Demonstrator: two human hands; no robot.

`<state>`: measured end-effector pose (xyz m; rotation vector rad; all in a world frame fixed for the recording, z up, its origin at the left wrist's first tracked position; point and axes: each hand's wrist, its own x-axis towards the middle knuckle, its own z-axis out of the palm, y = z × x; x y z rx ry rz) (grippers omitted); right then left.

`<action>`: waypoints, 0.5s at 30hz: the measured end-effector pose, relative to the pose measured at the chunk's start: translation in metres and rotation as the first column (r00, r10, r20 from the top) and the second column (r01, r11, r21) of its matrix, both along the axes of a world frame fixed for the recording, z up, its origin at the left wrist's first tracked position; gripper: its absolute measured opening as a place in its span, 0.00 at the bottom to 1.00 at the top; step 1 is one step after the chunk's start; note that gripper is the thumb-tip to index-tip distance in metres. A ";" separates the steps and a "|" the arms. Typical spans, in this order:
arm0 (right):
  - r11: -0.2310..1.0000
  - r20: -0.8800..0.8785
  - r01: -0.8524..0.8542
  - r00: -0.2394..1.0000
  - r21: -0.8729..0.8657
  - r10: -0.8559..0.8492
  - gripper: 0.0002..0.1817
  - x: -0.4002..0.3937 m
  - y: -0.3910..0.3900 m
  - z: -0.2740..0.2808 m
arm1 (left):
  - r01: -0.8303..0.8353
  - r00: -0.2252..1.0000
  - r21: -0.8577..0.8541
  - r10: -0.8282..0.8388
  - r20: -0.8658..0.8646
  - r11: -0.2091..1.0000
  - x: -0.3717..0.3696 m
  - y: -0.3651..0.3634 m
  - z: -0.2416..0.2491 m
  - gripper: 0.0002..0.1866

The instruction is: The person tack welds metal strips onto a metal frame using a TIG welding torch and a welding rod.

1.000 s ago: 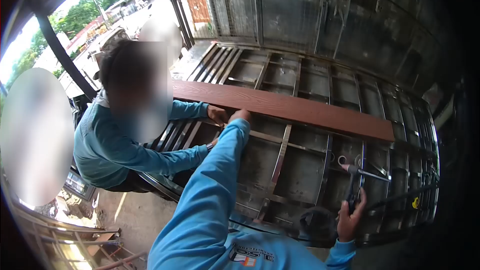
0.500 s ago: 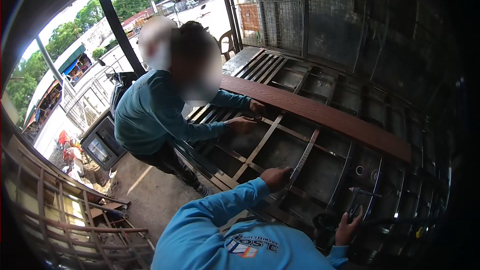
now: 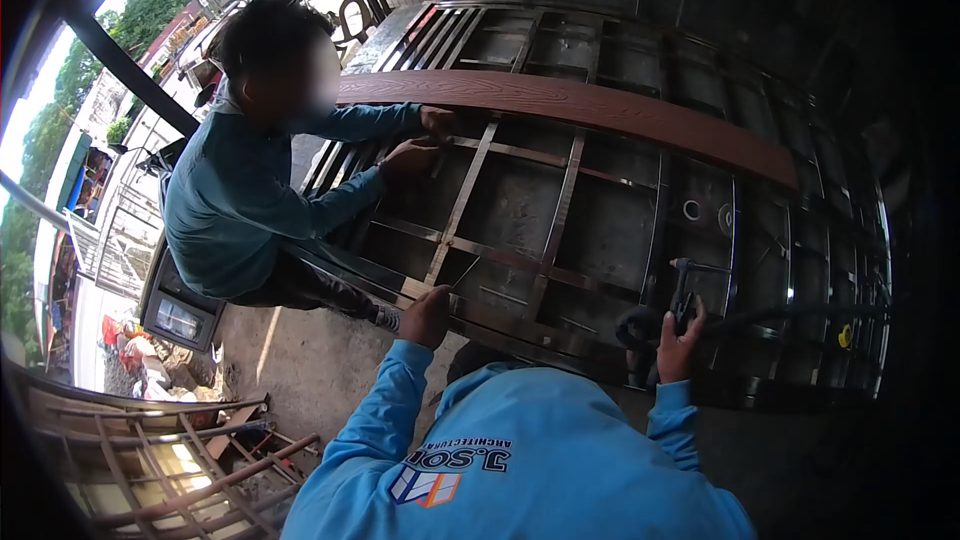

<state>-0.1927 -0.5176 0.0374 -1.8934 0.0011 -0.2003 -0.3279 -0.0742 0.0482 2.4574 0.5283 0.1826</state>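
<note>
My left hand (image 3: 425, 318) is closed at the near edge of a metal frame (image 3: 546, 255), and a thin rod (image 3: 466, 271) sticks up from its fingers. On the right, my right hand (image 3: 681, 338) grips a dark clamp-like holder (image 3: 682, 285) above the frame. A black cable (image 3: 760, 315) runs beside that hand. Across the frame lies a long reddish-brown wood-grain board (image 3: 600, 107).
At the left a co-worker (image 3: 240, 190) leans over the frame, both hands near the board's end. White rings (image 3: 691, 210) and a yellow object (image 3: 845, 336) are on the right. Bars and scrap (image 3: 200, 470) lie at the lower left.
My view has shifted. My left hand has moved left and back to the frame's near edge, away from the crossbar. My right hand still grips the holder.
</note>
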 end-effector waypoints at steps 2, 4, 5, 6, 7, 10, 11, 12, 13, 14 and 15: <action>0.999 0.037 0.014 0.999 -0.040 -0.013 0.34 -0.001 0.003 0.001 | 0.056 0.995 0.023 -0.058 0.077 0.998 0.004 0.009 -0.006 0.16; 0.997 0.070 0.035 0.997 -0.063 -0.031 0.34 -0.003 0.004 -0.001 | 0.085 0.987 0.047 -0.091 0.136 0.995 0.013 0.021 -0.006 0.17; 0.996 0.087 0.048 0.995 -0.075 -0.041 0.34 -0.003 0.004 -0.001 | 0.090 0.984 0.056 -0.097 0.152 0.994 0.018 0.029 -0.005 0.17; 0.995 0.090 0.071 0.994 -0.075 -0.064 0.34 -0.004 0.005 0.000 | 0.092 0.983 0.046 -0.098 0.157 0.995 0.025 0.039 -0.005 0.17; 0.993 0.092 0.094 0.992 -0.075 -0.087 0.34 -0.005 0.005 0.000 | 0.095 0.982 0.036 -0.099 0.163 0.995 0.033 0.050 -0.006 0.17; 0.983 0.075 0.158 0.986 -0.092 -0.151 0.34 -0.009 0.016 0.010 | 0.111 0.978 -0.006 -0.108 0.179 0.994 0.061 0.091 -0.008 0.15; 0.980 0.063 0.175 0.984 -0.094 -0.169 0.35 -0.010 0.023 0.015 | 0.119 0.975 -0.013 -0.115 0.191 0.993 0.071 0.104 -0.008 0.14; 0.970 0.081 0.210 0.976 -0.122 -0.201 0.35 -0.010 0.036 0.024 | 0.153 0.959 -0.026 -0.142 0.245 0.988 0.078 0.117 -0.015 0.14; 0.969 0.078 0.222 0.974 -0.107 -0.215 0.35 -0.010 0.050 0.026 | 0.189 0.940 -0.040 -0.169 0.297 0.981 0.086 0.128 -0.013 0.13; 0.967 0.075 0.236 0.970 -0.095 -0.230 0.35 -0.010 0.064 0.030 | 0.183 0.956 -0.067 -0.162 0.245 0.981 0.092 0.135 -0.012 0.12; 0.965 0.077 0.250 0.967 -0.085 -0.244 0.35 -0.011 0.077 0.035 | 0.175 0.969 -0.095 -0.154 0.195 0.980 0.099 0.137 -0.002 0.10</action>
